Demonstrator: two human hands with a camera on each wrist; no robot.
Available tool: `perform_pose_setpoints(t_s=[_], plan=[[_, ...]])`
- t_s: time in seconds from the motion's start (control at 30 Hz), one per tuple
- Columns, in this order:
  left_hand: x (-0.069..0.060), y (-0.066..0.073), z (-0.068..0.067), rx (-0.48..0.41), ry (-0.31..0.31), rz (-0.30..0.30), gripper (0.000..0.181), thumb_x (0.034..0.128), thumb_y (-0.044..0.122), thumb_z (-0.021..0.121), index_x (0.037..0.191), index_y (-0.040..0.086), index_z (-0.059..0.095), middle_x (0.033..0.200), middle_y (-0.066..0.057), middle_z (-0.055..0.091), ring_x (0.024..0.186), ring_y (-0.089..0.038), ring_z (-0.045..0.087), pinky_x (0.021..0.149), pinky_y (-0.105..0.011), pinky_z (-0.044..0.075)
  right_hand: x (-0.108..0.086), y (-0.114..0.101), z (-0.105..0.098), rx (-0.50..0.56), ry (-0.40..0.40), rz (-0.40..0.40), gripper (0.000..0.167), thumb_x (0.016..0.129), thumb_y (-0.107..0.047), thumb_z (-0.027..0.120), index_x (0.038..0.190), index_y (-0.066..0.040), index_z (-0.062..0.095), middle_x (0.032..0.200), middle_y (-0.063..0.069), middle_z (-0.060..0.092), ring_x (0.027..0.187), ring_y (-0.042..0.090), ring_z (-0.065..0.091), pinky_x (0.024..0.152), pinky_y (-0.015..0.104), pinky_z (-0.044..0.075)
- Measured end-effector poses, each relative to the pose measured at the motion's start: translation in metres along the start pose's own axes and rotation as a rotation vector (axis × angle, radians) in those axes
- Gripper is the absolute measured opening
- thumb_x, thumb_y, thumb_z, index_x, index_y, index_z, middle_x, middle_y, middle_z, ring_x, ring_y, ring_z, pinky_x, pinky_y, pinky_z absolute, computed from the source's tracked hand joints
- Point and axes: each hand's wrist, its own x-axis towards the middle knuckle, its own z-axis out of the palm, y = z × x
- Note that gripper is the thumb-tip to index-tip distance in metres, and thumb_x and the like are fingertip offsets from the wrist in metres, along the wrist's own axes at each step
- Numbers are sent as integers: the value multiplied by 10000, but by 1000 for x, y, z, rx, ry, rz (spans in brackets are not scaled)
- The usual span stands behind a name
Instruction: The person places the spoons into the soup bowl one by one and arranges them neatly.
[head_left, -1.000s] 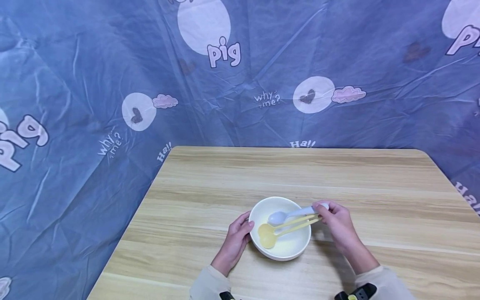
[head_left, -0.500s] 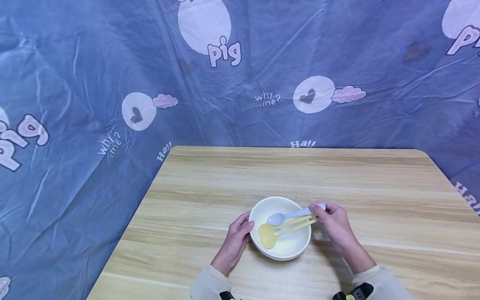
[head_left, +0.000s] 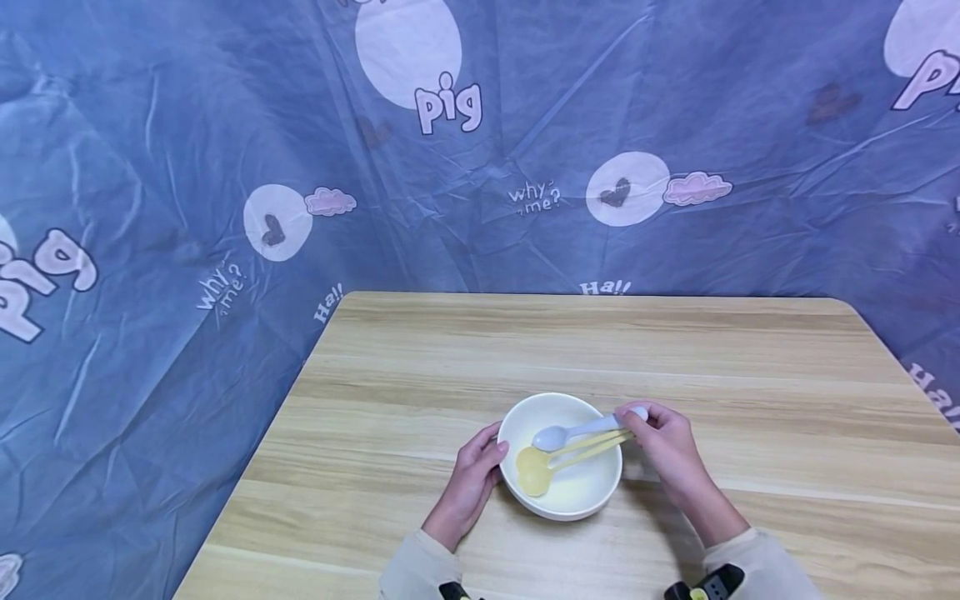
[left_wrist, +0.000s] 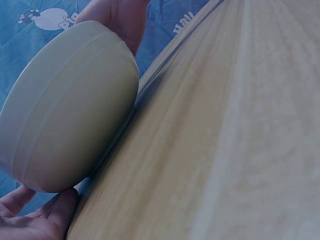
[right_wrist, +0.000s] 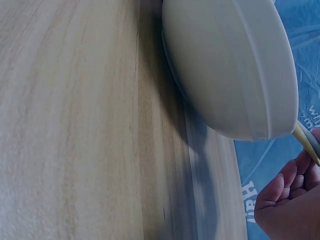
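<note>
A white bowl [head_left: 570, 497] stands on the wooden table in the head view. My left hand [head_left: 471, 483] grips its left side, thumb at the rim and fingers around the outer wall. Over the right rim, my right hand [head_left: 667, 442] pinches the handle end of a pale lavender spoon [head_left: 551, 438] together with the yellow spoons' handles. Two yellow spoons [head_left: 534, 472] lie with overlapping heads inside the bowl, below the lavender one. The right wrist view shows a yellow handle [right_wrist: 306, 141] running from the rim into the fingers. The left wrist view shows the bowl's outer wall [left_wrist: 75, 110].
The wooden table [head_left: 420, 358] extends around the bowl on all sides. Behind it and along its left side hangs a blue printed cloth [head_left: 480, 233]. Both wrists carry black devices [head_left: 705, 583] over light sleeves.
My right hand has shifted slightly left, sliding the lavender spoon a little further into the bowl. The yellow handles have drawn closer together. The left hand and bowl stay put.
</note>
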Motion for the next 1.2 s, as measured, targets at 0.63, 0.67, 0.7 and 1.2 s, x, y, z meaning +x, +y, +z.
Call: perform_pose_setpoints(t_s=[0.63,0.67,0.7,1.2], plan=[[0,1,-1,0,-6,12,538,949,159,511,1401,-75,335,1381,-275,442,1175,-220,523,920,-271,463,0,-3,9,-81,8,11,244,895,-188,631,1009,27,638,844,-68,613,764,69,496,650,205,425],[0,1,-1,0,-6,13,538,950,158,510,1401,-76,334,1382,-275,440,1178,-222,522,923,-273,462,0,-3,10,-86,11,10,246,895,-188,631,1011,28,639,836,-70,606,761,72,490,643,204,419],[0,1,-1,0,-7,15,538,950,157,509,1401,-77,334,1384,-276,439,1181,-225,521,926,-275,462,1,-3,10,-89,12,9,247,894,-188,632,1012,30,638,830,-71,600,760,74,487,638,204,416],[-1,-3,-2,5,-1,12,538,951,175,518,1403,-60,347,1384,-266,444,1195,-238,514,932,-279,462,1,-2,16,-149,-18,46,330,894,-232,637,1067,48,619,931,31,532,838,115,470,657,199,440]])
